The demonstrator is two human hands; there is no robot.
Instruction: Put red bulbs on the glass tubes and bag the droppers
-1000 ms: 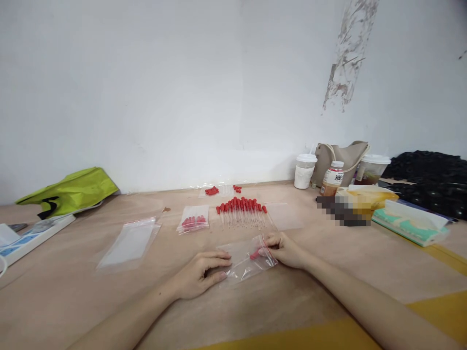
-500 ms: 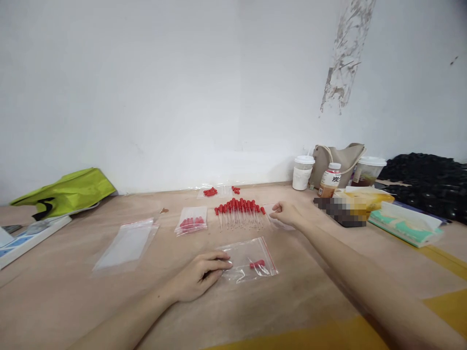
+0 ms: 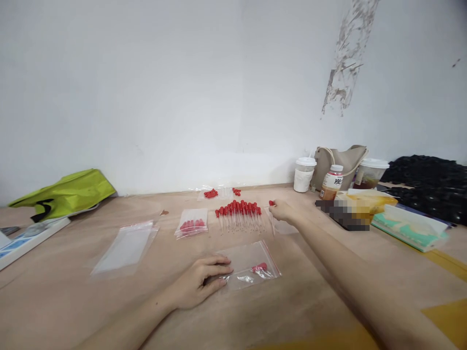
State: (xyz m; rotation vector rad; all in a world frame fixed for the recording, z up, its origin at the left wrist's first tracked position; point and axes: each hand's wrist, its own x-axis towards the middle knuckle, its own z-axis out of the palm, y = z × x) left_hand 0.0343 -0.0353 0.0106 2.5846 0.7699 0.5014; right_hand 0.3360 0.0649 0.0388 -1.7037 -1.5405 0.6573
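Observation:
My left hand [image 3: 206,281] holds the left end of a clear zip bag [image 3: 239,257] on the table, fingers over its edge. Inside the bag, near the red zip strip at the right, a red-bulbed dropper [image 3: 260,267] lies. Farther out, my right hand [image 3: 280,210] pinches the red bulb of another dropper [image 3: 271,204], its thin clear tube hanging down. Just left of that hand lies a row of glass droppers [image 3: 239,209], red bulbs toward the wall and tips toward me.
A stack of filled zip bags [image 3: 191,223] lies left of the row, flat zip bags [image 3: 124,248] farther left. Loose red bulbs [image 3: 210,193] are near the wall. Cups [image 3: 304,175], a bottle [image 3: 332,182] and a tissue pack [image 3: 410,226] stand right; a yellow-green bag [image 3: 65,194] lies left.
My right hand has taken a dropper from the row's right end and lifted it slightly. My left hand stays at the zip bag.

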